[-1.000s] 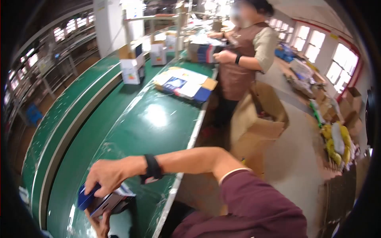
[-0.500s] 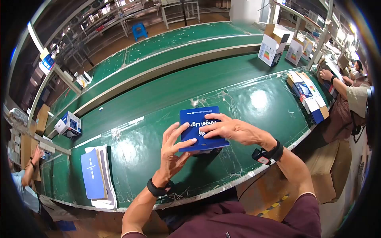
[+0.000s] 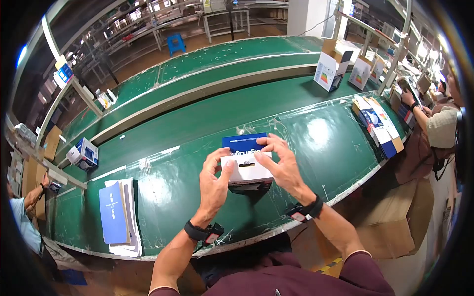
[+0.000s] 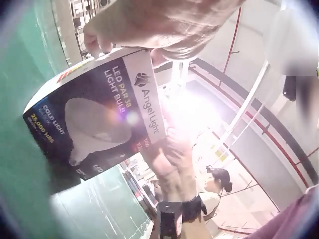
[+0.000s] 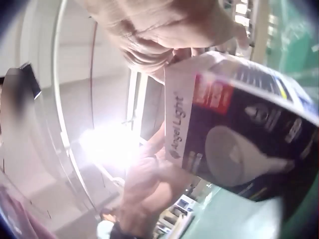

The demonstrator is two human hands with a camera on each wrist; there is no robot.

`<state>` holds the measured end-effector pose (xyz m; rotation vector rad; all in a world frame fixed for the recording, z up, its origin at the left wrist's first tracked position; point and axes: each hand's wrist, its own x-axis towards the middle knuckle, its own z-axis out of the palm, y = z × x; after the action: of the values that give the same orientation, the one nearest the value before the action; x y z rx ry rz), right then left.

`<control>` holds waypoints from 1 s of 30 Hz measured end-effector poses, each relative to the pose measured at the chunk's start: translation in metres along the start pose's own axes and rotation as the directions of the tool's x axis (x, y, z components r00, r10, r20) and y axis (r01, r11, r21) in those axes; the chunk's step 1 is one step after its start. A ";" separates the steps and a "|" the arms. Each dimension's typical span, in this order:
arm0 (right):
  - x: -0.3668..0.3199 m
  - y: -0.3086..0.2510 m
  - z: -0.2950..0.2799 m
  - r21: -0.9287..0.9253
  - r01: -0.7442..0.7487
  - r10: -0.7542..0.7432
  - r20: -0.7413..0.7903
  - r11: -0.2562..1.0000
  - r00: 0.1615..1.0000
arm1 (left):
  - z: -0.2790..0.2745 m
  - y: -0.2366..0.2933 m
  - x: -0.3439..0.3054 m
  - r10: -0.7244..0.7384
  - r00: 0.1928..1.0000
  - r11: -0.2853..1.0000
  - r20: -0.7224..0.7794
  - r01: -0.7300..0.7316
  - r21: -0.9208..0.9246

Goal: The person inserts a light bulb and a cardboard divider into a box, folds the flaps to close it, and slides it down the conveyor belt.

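A bulb box (image 3: 251, 186) stands on the green bench in front of the person, its blue flap (image 3: 242, 142) on the far side and its white slotted flap (image 3: 248, 172) nearer. The left hand (image 3: 214, 190) grips the box's left top edge, thumb on the white flap. On the right, the right hand (image 3: 286, 170) curls its fingers by the blue flap with its thumb on the white one. In the left wrist view, the printed box (image 4: 94, 124) is under the left hand (image 4: 169, 25). The right wrist view shows another printed side of the box (image 5: 234, 139) beside the right hand (image 5: 164, 32).
Flat blue and white sheets (image 3: 114, 212) lie at the left of the bench (image 3: 168, 207), flattened cartons (image 3: 377, 123) at the right. Upright boxes (image 3: 328, 69) and a printed box (image 3: 85, 154) stand on the recessed strip. People work at both ends; a brown carton (image 3: 390, 222) is below right.
The head view has swung from the right down to the bench. Both hands have shifted from on top of the blue flap to the box's sides, and the white flap now shows under the thumbs.
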<state>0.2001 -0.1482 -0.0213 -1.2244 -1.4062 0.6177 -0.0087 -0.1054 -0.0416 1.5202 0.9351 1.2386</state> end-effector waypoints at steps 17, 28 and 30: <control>0.015 0.021 0.054 0.790 -0.165 0.287 -0.014 0.590 0.958 | 0.034 0.022 0.064 -0.013 0.964 0.354 0.266 -0.244 0.903; -0.013 -0.016 -0.011 0.114 0.029 -0.071 0.379 0.993 0.923 | 0.033 0.015 0.074 -0.062 0.948 0.291 0.313 -0.282 0.914; 0.017 -0.024 -0.042 0.109 0.070 -0.089 0.178 0.992 0.980 | 0.036 0.023 0.073 -0.065 0.948 0.350 0.313 -0.272 0.897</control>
<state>0.2338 -0.1517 0.0169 -1.0461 -1.5489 0.7526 0.0416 -0.0500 -0.0015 2.6298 1.4765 0.3943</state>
